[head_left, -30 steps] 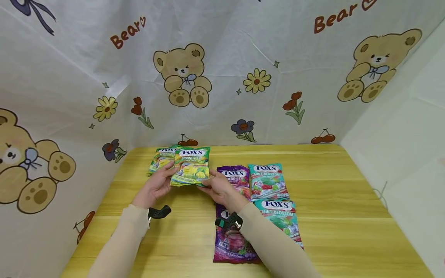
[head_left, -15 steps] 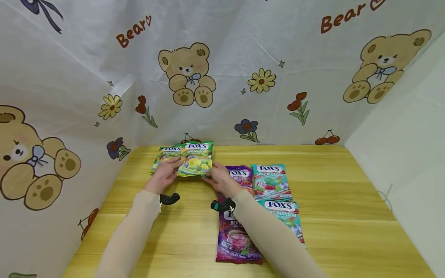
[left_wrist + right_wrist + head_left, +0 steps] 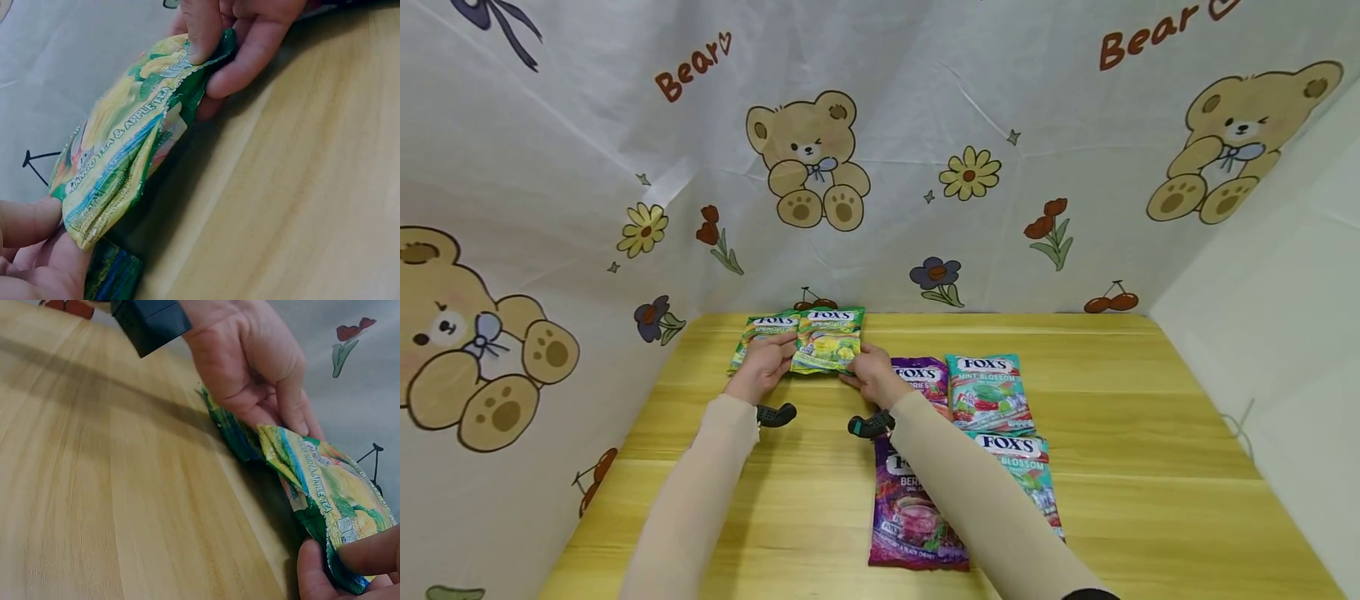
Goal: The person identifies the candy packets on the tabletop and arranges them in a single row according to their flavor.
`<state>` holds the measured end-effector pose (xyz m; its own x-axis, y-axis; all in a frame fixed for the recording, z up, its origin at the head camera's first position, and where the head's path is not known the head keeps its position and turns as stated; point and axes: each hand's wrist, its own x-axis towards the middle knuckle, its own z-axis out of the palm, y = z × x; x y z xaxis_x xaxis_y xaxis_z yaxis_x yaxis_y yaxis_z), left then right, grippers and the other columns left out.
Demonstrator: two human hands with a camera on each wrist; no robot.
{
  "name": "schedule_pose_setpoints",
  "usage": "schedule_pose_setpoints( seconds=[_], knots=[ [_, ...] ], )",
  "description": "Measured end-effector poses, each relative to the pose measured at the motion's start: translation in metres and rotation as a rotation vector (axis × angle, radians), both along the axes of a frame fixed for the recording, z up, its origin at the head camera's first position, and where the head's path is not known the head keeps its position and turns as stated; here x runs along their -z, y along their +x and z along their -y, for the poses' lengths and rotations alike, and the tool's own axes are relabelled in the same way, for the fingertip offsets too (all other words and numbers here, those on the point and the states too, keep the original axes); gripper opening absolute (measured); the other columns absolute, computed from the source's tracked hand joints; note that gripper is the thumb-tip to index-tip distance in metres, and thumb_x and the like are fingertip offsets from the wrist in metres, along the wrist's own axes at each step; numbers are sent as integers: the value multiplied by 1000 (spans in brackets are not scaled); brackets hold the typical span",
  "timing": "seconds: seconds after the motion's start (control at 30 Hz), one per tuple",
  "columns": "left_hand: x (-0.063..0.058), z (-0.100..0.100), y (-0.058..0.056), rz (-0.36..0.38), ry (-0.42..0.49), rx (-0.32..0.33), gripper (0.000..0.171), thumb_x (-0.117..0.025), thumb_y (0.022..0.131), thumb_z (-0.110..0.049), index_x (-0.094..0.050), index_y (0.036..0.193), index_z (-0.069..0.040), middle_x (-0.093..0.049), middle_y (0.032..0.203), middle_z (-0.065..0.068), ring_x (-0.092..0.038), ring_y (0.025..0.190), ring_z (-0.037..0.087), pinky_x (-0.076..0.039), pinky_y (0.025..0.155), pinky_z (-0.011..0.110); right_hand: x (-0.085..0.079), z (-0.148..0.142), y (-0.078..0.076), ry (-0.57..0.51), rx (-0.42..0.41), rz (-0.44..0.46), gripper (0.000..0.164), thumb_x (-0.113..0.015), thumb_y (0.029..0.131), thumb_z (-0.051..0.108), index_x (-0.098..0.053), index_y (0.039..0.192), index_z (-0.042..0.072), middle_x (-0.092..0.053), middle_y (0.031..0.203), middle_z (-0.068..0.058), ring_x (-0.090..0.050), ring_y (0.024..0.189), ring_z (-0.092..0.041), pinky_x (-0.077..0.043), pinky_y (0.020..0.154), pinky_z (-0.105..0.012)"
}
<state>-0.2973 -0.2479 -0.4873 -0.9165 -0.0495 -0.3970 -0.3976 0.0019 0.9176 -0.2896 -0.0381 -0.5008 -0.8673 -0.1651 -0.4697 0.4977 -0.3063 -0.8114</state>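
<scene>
My left hand (image 3: 765,365) and right hand (image 3: 876,375) hold a yellow-green Fox's Spring Tea candy bag (image 3: 829,343) between them at the far left of the table. Each hand pinches one side of it near the lower corners, thumb on top and fingers beneath. In the left wrist view the bag (image 3: 119,137) is tilted, its near edge above the wood. Whether its far edge touches the table, I cannot tell. Just left of it lies another Spring Tea bag (image 3: 775,323), partly hidden by my left hand.
Two purple Berries candy bags (image 3: 917,517) lie one behind the other at the middle of the table, partly under my right arm. Beside them are two teal Mint Blossom bags (image 3: 988,392). A bear-printed cloth (image 3: 887,267) hangs along the table's back edge.
The held Spring Tea bag has moved back and down, toward the table beside the other Spring Tea bag. Both hands have gone with it, still gripping its sides. The head view has shifted slightly.
</scene>
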Motion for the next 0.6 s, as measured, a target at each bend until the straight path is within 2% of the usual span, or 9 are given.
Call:
schedule_pose_setpoints(
  seconds=[0.1, 0.17, 0.23, 0.27, 0.3, 0.37, 0.6],
  knots=[
    [2, -1, -2, 2, -8, -27, 49, -53, 107, -7, -48, 155, -15, -38, 166, 5, -49, 107, 9, -43, 74, 20, 0, 2, -1, 19, 4, 7, 76, -43, 94, -21, -32, 162, 10, -47, 156, -20, -53, 138, -34, -56, 105, -42],
    [3, -2, -2, 12, -14, -43, 48, -53, 107, -7, -50, 154, -16, -38, 166, 4, -51, 126, 13, -48, 90, 24, 0, 3, 0, 31, 5, 2, 76, -43, 94, -21, -33, 162, 10, -47, 156, -20, -53, 138, -34, -56, 104, -41],
    [4, -2, -2, 18, -7, -64, 47, -52, 107, -7, -51, 153, -15, -37, 167, 5, -44, 143, 20, -46, 110, 30, -2, 4, 0, 38, 7, -3, 77, -43, 93, -22, -33, 162, 10, -46, 157, -20, -53, 139, -34, -57, 104, -41],
    [3, -3, -1, 19, -4, -72, 47, -52, 107, -7, -50, 154, -15, -36, 167, 5, -37, 150, 21, -41, 118, 35, -2, 5, 1, 42, 5, -9, 76, -43, 93, -22, -33, 162, 9, -47, 157, -20, -53, 139, -34, -57, 104, -41],
    [3, -4, -1, 16, -6, -79, 47, -52, 107, -7, -50, 154, -15, -36, 167, 6, -34, 153, 23, -37, 123, 38, -4, 5, 1, 47, 4, -15, 76, -44, 93, -22, -33, 162, 9, -46, 157, -21, -53, 139, -34, -57, 104, -41],
    [1, -5, 1, 4, -4, -96, 47, -52, 107, -6, -50, 154, -14, -38, 166, 7, -33, 154, 24, -34, 125, 42, -6, 6, 0, 56, 4, -26, 76, -44, 92, -22, -33, 161, 7, -47, 156, -21, -53, 138, -34, -57, 104, -41],
    [-4, -11, 5, -44, -14, -110, 48, -48, 108, -4, -46, 155, -9, -41, 164, 11, -35, 153, 25, -35, 124, 40, -11, 2, -3, 136, -14, -28, 69, -51, 95, -15, -33, 160, 1, -49, 152, -25, -59, 127, -32, -57, 102, -40]
  ],
)
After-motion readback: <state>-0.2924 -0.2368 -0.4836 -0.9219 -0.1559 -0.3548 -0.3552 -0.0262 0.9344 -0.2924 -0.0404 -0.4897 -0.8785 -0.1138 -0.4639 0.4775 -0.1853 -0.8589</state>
